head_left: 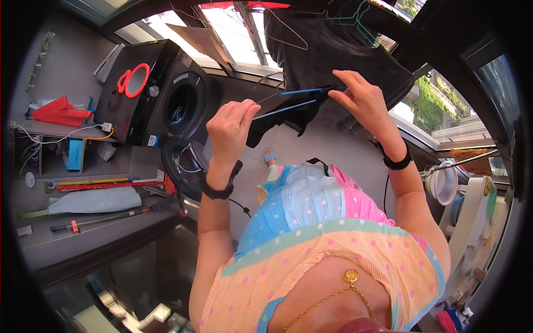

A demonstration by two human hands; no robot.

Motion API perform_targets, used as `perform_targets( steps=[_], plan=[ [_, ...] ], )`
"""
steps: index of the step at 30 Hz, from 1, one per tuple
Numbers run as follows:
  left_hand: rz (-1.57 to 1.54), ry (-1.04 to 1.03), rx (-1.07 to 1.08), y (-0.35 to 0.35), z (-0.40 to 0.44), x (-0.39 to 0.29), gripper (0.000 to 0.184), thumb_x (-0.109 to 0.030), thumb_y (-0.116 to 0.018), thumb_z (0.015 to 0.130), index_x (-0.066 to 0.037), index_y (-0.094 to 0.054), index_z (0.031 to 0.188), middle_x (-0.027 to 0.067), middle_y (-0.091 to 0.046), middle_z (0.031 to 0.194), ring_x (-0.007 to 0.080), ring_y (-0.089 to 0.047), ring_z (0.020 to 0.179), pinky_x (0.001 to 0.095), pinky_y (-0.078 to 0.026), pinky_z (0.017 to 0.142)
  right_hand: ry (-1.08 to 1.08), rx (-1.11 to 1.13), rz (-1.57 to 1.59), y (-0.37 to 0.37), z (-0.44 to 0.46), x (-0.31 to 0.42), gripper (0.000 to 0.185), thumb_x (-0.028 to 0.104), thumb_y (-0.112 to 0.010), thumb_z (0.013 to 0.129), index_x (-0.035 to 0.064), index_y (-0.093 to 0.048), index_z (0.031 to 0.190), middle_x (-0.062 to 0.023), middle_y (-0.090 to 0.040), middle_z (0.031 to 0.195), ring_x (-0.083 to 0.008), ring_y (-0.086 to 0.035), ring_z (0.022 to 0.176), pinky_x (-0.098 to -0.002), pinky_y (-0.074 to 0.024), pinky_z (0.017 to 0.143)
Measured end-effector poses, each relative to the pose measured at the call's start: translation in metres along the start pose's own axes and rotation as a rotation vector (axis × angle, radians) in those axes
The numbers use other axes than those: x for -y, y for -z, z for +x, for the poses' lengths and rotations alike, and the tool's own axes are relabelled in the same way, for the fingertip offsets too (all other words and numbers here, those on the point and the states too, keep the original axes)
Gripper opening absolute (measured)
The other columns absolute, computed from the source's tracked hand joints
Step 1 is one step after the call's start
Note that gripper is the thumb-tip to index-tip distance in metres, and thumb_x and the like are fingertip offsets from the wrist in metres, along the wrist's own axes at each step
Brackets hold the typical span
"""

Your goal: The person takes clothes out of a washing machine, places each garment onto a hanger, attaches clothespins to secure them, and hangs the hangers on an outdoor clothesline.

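My left hand (pixel 233 125) is closed in a pinch on one end of a blue hanger (pixel 288 106), at the centre of the head view. A small black garment (pixel 294 115) hangs from the hanger's far part, over the floor. My right hand (pixel 358 100) is at the hanger's other end, thumb and index finger apart beside the black cloth; whether it touches the hanger is unclear. Behind the hands hangs a large black garment (pixel 333 50).
A black washing machine (pixel 150 100) with its round door (pixel 189 164) open stands at the left. Shelves (pixel 111 222) hold a red cloth (pixel 61 110) and brushes. White buckets (pixel 444 183) and windows are at the right. Empty hangers (pixel 355 22) hang overhead.
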State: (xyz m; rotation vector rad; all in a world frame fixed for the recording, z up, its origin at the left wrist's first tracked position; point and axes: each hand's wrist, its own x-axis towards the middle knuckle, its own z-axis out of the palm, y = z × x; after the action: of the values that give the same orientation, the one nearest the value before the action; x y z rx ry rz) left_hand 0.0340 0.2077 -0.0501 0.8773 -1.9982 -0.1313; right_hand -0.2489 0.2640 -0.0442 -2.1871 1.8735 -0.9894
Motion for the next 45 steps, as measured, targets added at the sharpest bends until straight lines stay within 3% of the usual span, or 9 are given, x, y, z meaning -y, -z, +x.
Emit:
perform_targets(
  steps=[2,4,6,7,19,30,33,42,45],
  plan=[
    [0.0,0.016,-0.006,0.007,0.001,0.001,0.012,-0.013,-0.072,0.075,-0.005,-0.064,0.079,0.0062,-0.057,0.065,0.022,-0.055,0.056,0.03,-0.043,0.049,0.046,-0.041,0.111,0.006,0.011,-0.002,0.035,0.025,-0.068,0.08,0.0062,-0.061,0.108,-0.0081,-0.061,0.101,-0.0218,-0.063,0.072,-0.0294,-0.0501,0.064],
    [0.008,0.04,-0.007,0.015,-0.001,0.002,0.011,-0.012,-0.071,0.076,-0.004,-0.064,0.08,0.0068,-0.058,0.066,0.0217,-0.055,0.057,0.0295,-0.043,0.05,0.363,-0.041,0.083,0.004,0.028,-0.003,0.031,0.022,-0.068,0.08,0.0054,-0.062,0.105,-0.0091,-0.061,0.1,-0.0226,-0.062,0.076,-0.0289,-0.0496,0.067],
    [0.044,0.069,-0.017,0.028,-0.001,0.004,0.01,-0.01,-0.069,0.078,-0.002,-0.065,0.082,0.0081,-0.059,0.067,0.0209,-0.055,0.057,0.0281,-0.043,0.052,0.4,0.086,0.134,-0.006,0.037,0.006,0.028,0.016,-0.067,0.08,0.0047,-0.061,0.105,-0.0098,-0.061,0.095,-0.0237,-0.06,0.077,-0.0297,-0.0482,0.068],
    [0.062,0.08,-0.033,0.035,-0.002,0.004,0.01,-0.011,-0.069,0.078,-0.002,-0.065,0.082,0.0078,-0.059,0.067,0.021,-0.056,0.057,0.0284,-0.043,0.051,0.222,0.239,0.288,-0.014,0.041,0.011,0.025,0.011,-0.065,0.081,0.0034,-0.061,0.105,-0.0101,-0.059,0.088,-0.023,-0.058,0.072,-0.03,-0.0465,0.065],
    [0.317,0.166,-0.256,0.141,-0.039,0.044,0.015,-0.01,-0.07,0.076,-0.002,-0.062,0.086,0.0079,-0.059,0.073,0.024,-0.059,0.064,0.0323,-0.047,0.056,0.538,0.243,0.604,-0.112,0.132,0.127,0.01,-0.002,-0.066,0.077,-0.001,-0.063,0.086,-0.0069,-0.052,0.066,-0.0163,-0.049,0.056,-0.0263,-0.037,0.052],
    [0.795,0.222,-0.409,0.278,-0.061,0.092,0.036,-0.022,-0.076,0.072,-0.003,-0.061,0.098,0.0057,-0.06,0.077,0.0202,-0.059,0.064,0.0309,-0.048,0.057,0.838,0.374,0.74,-0.216,0.198,0.305,0.011,0.003,-0.068,0.077,0.0005,-0.062,0.085,-0.0082,-0.052,0.066,-0.0207,-0.052,0.056,-0.0297,-0.0395,0.051],
    [0.828,0.434,-0.318,0.312,-0.073,0.097,0.038,-0.023,-0.076,0.071,-0.003,-0.062,0.101,0.0038,-0.059,0.074,0.0176,-0.059,0.061,0.0287,-0.047,0.055,0.954,0.4,0.802,-0.246,0.207,0.364,0.011,0.004,-0.069,0.076,-0.0003,-0.062,0.085,-0.009,-0.054,0.068,-0.0222,-0.053,0.056,-0.031,-0.0402,0.051],
    [1.013,0.526,-0.603,0.386,-0.116,0.114,0.015,-0.013,-0.073,0.074,-0.005,-0.065,0.083,0.0045,-0.061,0.069,0.0201,-0.057,0.058,0.0297,-0.045,0.051,1.331,0.808,0.968,-0.337,0.225,0.494,0.019,0.015,-0.067,0.081,-0.0009,-0.063,0.091,-0.0121,-0.059,0.076,-0.0289,-0.059,0.068,-0.0351,-0.0469,0.061],
    [1.04,0.682,-0.588,0.397,-0.13,0.118,0.009,-0.009,-0.072,0.075,-0.004,-0.065,0.078,0.007,-0.063,0.069,0.0225,-0.058,0.059,0.0301,-0.045,0.052,1.391,0.956,1.044,-0.364,0.247,0.549,0.036,0.032,-0.062,0.085,-0.0008,-0.062,0.099,-0.0154,-0.059,0.081,-0.0352,-0.058,0.074,-0.0389,-0.0472,0.068]
  ],
)
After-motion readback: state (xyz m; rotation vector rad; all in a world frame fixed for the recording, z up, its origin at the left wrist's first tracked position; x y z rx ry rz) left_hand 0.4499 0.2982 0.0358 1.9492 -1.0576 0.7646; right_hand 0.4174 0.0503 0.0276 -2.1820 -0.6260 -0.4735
